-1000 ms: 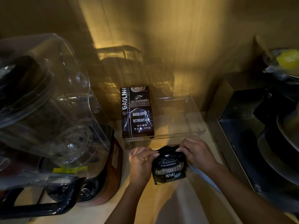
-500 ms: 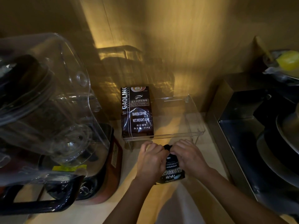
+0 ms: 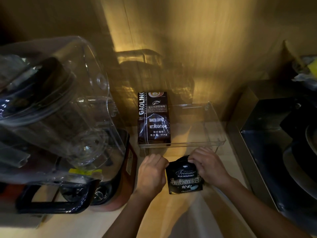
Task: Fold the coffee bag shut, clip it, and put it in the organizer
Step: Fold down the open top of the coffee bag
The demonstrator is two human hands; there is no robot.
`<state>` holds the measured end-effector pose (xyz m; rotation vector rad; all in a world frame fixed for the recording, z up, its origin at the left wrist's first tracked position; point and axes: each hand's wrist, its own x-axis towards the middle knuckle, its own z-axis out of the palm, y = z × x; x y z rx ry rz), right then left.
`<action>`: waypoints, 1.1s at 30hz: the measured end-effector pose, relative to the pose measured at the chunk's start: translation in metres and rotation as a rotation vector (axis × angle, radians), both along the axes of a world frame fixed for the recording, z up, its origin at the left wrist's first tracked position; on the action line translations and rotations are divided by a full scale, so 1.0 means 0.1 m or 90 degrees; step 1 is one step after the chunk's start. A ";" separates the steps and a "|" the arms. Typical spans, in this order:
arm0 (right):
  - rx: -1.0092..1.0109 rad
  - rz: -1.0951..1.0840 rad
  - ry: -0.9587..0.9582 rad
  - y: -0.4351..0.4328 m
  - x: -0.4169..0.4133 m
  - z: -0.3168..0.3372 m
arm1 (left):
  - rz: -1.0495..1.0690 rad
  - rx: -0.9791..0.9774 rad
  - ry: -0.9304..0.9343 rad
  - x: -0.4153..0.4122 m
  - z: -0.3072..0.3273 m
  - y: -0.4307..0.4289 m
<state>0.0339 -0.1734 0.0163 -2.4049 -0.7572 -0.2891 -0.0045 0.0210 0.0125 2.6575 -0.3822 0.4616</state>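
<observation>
A small black coffee bag (image 3: 185,179) with white "Treasure Blue Mountain" print stands on the counter just in front of the clear organizer (image 3: 216,142). My left hand (image 3: 151,174) grips the bag's upper left edge. My right hand (image 3: 208,166) pinches its top right, where the top is bent over. A larger dark "Gaoling" coffee bag (image 3: 154,119) stands in the organizer's left part. No clip shows in this view.
A big blender with a clear jug (image 3: 56,109) and a reddish base (image 3: 123,177) fills the left side, close to my left hand. A dark metal appliance (image 3: 274,143) stands on the right. The wooden wall rises behind the organizer.
My hands have parted a little, so the bag's front label shows again. The bag stays in front of the organizer, its top pressed lower.
</observation>
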 end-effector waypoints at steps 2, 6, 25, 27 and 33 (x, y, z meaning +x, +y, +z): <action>-0.021 0.001 -0.007 0.01 -0.01 0.02 | 0.012 -0.012 -0.006 -0.01 -0.04 -0.02; -0.099 0.035 -0.039 0.13 -0.06 0.08 | 0.023 -0.027 -0.001 -0.03 -0.07 -0.04; -0.082 0.031 -0.088 0.16 -0.06 -0.01 | 0.038 -0.062 0.024 -0.06 -0.06 -0.03; -0.075 0.010 -0.087 0.09 -0.06 -0.02 | 0.035 -0.071 0.030 -0.06 -0.05 -0.04; -0.047 -0.016 -0.075 -0.14 -0.03 0.01 | 0.030 -0.083 0.029 -0.05 -0.02 -0.06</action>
